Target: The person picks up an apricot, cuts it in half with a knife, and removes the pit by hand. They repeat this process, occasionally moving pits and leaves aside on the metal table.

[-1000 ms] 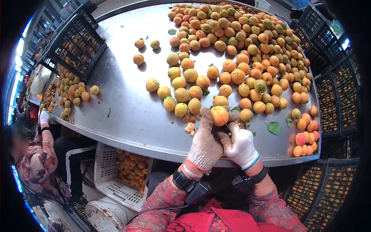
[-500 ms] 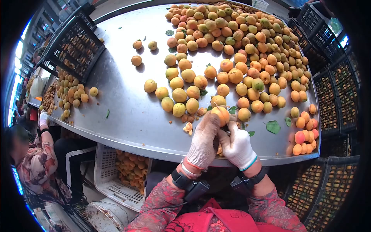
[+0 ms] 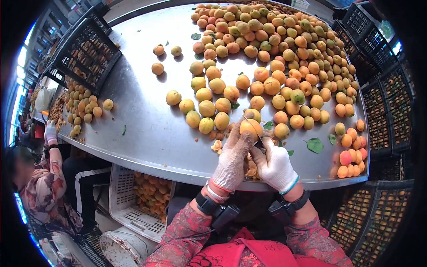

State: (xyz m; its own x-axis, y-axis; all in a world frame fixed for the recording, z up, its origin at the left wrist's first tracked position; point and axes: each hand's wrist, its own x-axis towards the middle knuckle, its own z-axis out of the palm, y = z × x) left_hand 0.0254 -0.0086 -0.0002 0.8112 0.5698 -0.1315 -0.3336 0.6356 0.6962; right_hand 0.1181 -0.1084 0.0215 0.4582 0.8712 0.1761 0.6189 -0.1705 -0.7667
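Observation:
My left hand (image 3: 233, 158), in a stained whitish glove, is closed round a yellow-orange apricot (image 3: 251, 128) near the front edge of the metal table (image 3: 147, 120). Close on its right, my right hand (image 3: 274, 163), in a white glove, grips a small tool by its dark handle; a thin metal part (image 3: 255, 130) lies against the fruit. Split apricot pieces (image 3: 216, 146) are on the table left of my hands, and more show partly beneath them. Whole apricots (image 3: 206, 108) lie just beyond.
A large apricot pile (image 3: 267, 33) covers the back right. Black crates (image 3: 388, 107) stand at the right. Below the table's edge is a white crate (image 3: 119, 196) of split fruit. A co-worker (image 3: 42, 187) sits at the left by a black crate (image 3: 89, 51).
The apricot in my left hand has turned and shifted slightly down, and the thin metal part now crosses it. The co-worker's gloved hand has moved up a little.

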